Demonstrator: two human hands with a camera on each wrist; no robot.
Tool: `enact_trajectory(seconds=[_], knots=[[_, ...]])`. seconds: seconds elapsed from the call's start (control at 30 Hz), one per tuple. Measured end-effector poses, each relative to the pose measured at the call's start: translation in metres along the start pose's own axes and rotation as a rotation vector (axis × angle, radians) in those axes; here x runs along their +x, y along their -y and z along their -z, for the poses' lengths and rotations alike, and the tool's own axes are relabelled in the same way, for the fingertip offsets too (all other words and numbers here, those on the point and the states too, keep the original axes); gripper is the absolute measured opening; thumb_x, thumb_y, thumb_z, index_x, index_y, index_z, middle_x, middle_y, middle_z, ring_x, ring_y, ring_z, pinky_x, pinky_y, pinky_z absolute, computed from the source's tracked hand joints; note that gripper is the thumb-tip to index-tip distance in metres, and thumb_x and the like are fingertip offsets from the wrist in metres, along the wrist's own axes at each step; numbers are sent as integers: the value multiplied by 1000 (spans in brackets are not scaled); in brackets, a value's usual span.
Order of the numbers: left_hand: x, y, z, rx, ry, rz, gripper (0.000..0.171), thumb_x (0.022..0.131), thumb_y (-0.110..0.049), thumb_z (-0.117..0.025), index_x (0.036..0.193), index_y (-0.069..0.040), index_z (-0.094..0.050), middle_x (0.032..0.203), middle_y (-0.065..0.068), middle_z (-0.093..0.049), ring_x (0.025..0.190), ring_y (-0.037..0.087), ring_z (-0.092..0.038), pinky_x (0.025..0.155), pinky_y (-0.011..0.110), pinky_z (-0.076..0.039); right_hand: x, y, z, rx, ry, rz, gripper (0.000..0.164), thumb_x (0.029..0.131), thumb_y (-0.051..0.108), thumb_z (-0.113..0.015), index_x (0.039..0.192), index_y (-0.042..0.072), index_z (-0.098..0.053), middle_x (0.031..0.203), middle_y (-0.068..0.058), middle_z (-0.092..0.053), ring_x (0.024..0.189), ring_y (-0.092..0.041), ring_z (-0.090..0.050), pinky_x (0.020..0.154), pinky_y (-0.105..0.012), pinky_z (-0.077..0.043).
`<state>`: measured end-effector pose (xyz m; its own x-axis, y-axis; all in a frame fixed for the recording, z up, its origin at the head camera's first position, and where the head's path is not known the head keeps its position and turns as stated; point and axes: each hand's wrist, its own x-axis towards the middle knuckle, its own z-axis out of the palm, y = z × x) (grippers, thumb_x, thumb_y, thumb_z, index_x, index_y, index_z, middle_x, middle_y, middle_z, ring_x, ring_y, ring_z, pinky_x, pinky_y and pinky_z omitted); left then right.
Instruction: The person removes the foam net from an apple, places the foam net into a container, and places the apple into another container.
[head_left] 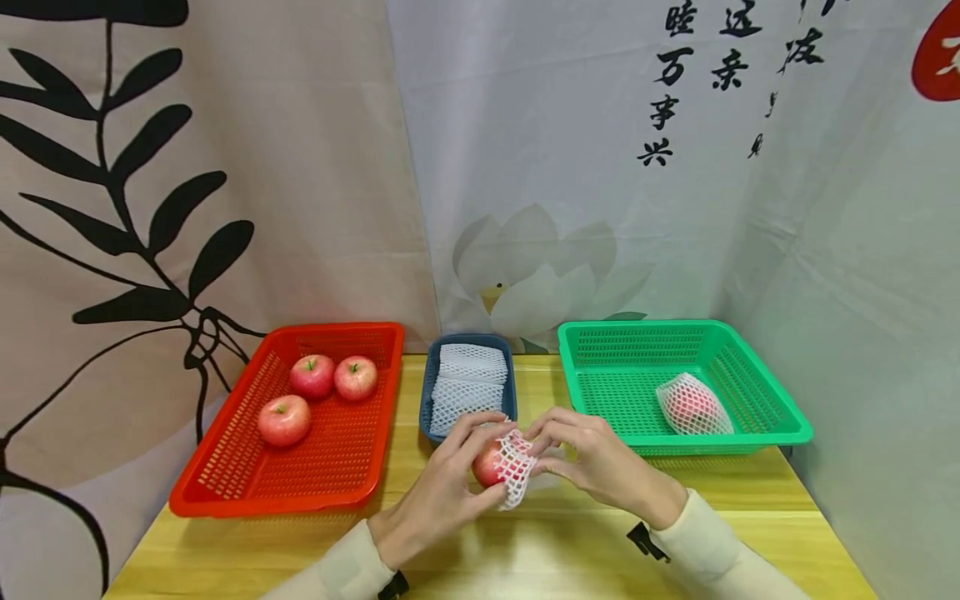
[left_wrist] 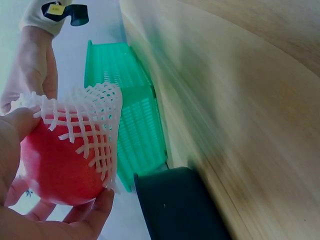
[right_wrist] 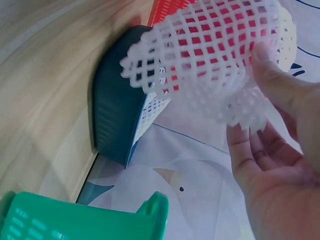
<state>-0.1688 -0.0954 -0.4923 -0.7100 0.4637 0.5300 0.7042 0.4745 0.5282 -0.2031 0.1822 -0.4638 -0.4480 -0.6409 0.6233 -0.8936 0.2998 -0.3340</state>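
Observation:
A red apple (head_left: 486, 465) sits in my left hand (head_left: 442, 492), fingers and thumb curled round it above the table. A white foam net sleeve (head_left: 517, 468) covers the apple's right part. In the left wrist view, the apple's lower part (left_wrist: 60, 170) is bare and the net's edge (left_wrist: 102, 150) runs across it. Also there, my left thumb lies at the net's edge. My right hand (head_left: 592, 457) pinches the net's right end between thumb and fingers. The right wrist view has the net (right_wrist: 215, 55) spread loosely, red showing through its mesh.
On the left, an orange-red basket (head_left: 300, 492) holds three bare apples (head_left: 285, 420). Behind my hands, a dark blue basket (head_left: 427, 417) contains stacked white foam nets (head_left: 471, 379). At the right, a green basket (head_left: 600, 379) has one netted apple (head_left: 692, 406). Printed cloth hangs behind the wooden table (head_left: 720, 508).

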Motion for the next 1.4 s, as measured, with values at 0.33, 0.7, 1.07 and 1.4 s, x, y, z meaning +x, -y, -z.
enact_trajectory(seconds=[0.33, 0.7, 1.07, 1.4], knots=[[-3, 5, 6, 47, -38, 5, 79, 92, -18, -102, 161, -13, -64, 164, 11, -61, 146, 28, -67, 109, 37, -69, 0, -4, 5, -45, -20, -58, 37, 88, -4, -98, 114, 12, -79, 110, 1, -84, 96, -11, -81, 83, -22, -68], [-10, 9, 13, 84, -22, 46, 71, 99, -26, -97, 161, -14, -66, 164, 10, -62, 145, 27, -66, 108, 38, -70, -1, -4, 10, -125, 13, -141, 36, 96, -2, -93, 127, 13, -84, 114, 1, -83, 97, -13, -80, 82, -28, -68], [-13, 13, 20, 122, 5, 86, 63, 103, -25, -92, 161, -22, -67, 167, 11, -61, 151, 36, -62, 107, 44, -70, 4, -7, 13, -204, -2, -227, 20, 100, 1, -89, 115, 12, -82, 108, 1, -88, 97, -15, -84, 82, -38, -71], [-15, 16, 22, 159, 7, 76, 58, 103, -24, -92, 158, -24, -72, 163, 14, -61, 145, 36, -65, 104, 44, -71, 16, -11, 17, -192, 13, -328, 14, 103, 2, -85, 113, 11, -80, 103, -4, -87, 87, -13, -82, 71, -25, -65]])
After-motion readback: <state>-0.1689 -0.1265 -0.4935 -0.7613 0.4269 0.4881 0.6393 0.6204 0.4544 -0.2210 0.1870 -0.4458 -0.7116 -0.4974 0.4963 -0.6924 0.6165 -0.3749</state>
